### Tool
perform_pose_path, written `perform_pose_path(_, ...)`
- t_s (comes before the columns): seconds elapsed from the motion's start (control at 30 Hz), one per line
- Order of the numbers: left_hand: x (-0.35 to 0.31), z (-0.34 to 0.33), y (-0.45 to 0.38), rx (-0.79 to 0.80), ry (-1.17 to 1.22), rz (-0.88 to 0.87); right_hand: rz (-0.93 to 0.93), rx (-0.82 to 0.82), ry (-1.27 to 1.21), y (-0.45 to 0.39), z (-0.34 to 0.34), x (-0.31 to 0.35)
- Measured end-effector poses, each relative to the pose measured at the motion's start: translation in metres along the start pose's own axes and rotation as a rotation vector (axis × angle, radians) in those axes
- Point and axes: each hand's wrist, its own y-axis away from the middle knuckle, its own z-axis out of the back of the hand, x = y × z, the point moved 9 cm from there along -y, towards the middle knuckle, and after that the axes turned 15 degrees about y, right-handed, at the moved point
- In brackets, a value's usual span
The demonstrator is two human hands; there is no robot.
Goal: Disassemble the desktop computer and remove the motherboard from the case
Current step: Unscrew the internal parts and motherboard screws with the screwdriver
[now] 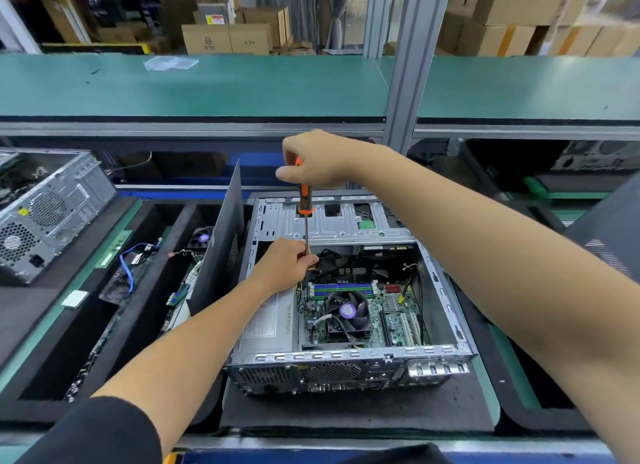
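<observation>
I see the case [349, 356] lying open on a dark mat [346, 411] in front of me. The board [391, 314] sits down inside the case, and the fan [347, 311] sits on top of it. Blue and green slots [343, 288] run just behind the fan.

My right hand [317, 158] is up high. Its fingers are curled round the top of the driver [304, 200], which has an orange and black grip. The driver stands nearly straight up, and its thin metal rod goes down into the case, near the left end of the slots. I cannot see its tip.

My left hand [285, 264] is lower down, over the left side of the case. Its fingers pinch the rod part way down.

A silver box [268, 321] with a label fills the left part of the case. A dark panel [221, 245] leans up just beside the case on the left. Past it lies a tray [145, 290] with loose parts and a blue cable [130, 266]. Another case [48, 214] sits far left. A green shelf [207, 85] runs across above.
</observation>
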Motion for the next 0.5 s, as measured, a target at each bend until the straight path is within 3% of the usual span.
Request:
perform_pose_path(0.17, -0.002, 0.002, 0.0, -0.008, -0.019, -0.002, -0.072, -0.004, 0.035, -0.001, -0.001, -0.002)
perform_pose_path(0.37, 0.001, 0.004, 0.0, -0.009, -0.008, 0.042, 0.131, 0.066, -0.026, 0.006, 0.001, 0.017)
perform_pose_path(0.5, -0.004, 0.002, 0.002, 0.01, 0.008, 0.031, 0.152, 0.151, -0.129, 0.012, -0.001, 0.011)
